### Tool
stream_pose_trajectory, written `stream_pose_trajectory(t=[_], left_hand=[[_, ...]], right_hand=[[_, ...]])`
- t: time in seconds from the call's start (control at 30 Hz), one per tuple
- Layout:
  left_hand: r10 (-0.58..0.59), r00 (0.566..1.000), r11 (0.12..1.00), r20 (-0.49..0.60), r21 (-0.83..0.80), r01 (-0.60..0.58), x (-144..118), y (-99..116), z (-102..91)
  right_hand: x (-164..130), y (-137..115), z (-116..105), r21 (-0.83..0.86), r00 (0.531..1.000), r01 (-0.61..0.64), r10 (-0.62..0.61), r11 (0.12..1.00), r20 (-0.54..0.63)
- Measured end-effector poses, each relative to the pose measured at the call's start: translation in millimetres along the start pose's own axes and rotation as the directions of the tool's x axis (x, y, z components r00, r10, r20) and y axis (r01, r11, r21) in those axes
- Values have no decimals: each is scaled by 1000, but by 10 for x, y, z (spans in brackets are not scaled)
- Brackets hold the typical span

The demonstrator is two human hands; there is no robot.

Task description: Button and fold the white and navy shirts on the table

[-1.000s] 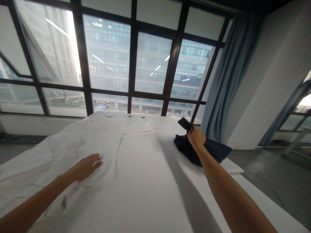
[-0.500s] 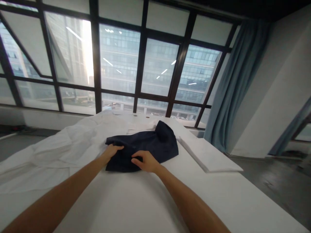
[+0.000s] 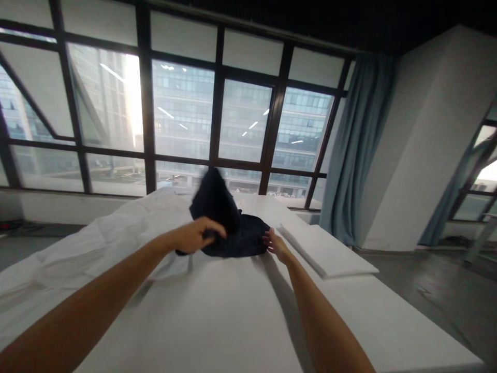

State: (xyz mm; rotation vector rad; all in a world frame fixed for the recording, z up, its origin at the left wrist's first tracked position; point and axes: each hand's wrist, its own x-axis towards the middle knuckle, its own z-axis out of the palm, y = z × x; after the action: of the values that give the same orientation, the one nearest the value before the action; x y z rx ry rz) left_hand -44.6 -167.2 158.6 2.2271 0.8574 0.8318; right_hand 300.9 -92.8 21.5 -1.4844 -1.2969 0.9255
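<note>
The garment [image 3: 248, 239] lies across the middle of the tabletop [image 3: 217, 316], toward the far edge, with the person's left hand [image 3: 194, 235] on its left part and the right hand [image 3: 277, 246] at its right end. Left of it, a cloth [image 3: 93, 248] spreads over the tabletop's left side toward the far left corner. Right of it, a flat pile [image 3: 330, 251] sits along the right edge. Behind the far edge is the window [image 3: 244, 124]; beyond the far right corner hangs a curtain [image 3: 347, 171], with a pillar [image 3: 419, 155] to its right.
</note>
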Motion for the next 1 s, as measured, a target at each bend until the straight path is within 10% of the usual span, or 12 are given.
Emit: stream_pose_trajectory(t=[0.03,0.07,0.13,0.17,0.23,0.33,0.4,0.57,0.73,0.93,1.0], left_hand=[[-60,928,998,368,-4,67,-114,125,91],[-116,769,988,629,-3,152,-227,206,152],[-164,506,945,847,-13,328,-397,224,169],[-168,497,919,852,-47,391,-437,166,138],[-207,689,901,694,-139,411,-424,-52,67],[-308,939,949,151,-17,314,-269,-486,145],[-337,939,929,-73,137,344,-159,-737,356],[-359,913,928,-194,30,371,-15,-1055,873],[-267,953,958,-141,65,278,-42,-1137,749],[-17,906,879,-423,425,215,-166,-794,436],[157,945,850,-286,527,18,-236,-610,517]], right_hand=[[1,9,-75,77,999,-37,36,996,17],[-1,19,-152,130,997,-66,62,989,35],[-9,42,-279,172,992,-103,90,980,83],[-14,51,-312,165,989,-117,100,979,109],[-26,53,-294,96,983,-133,119,986,140],[-59,1,-55,-96,991,-49,61,994,120],[-104,-51,189,-201,987,108,-82,974,137],[-323,-109,765,-172,850,408,-305,896,429],[-473,-160,965,-23,650,424,-286,905,704],[-462,-248,882,-68,834,419,-354,905,423],[-473,-267,860,11,853,377,-352,926,385]])
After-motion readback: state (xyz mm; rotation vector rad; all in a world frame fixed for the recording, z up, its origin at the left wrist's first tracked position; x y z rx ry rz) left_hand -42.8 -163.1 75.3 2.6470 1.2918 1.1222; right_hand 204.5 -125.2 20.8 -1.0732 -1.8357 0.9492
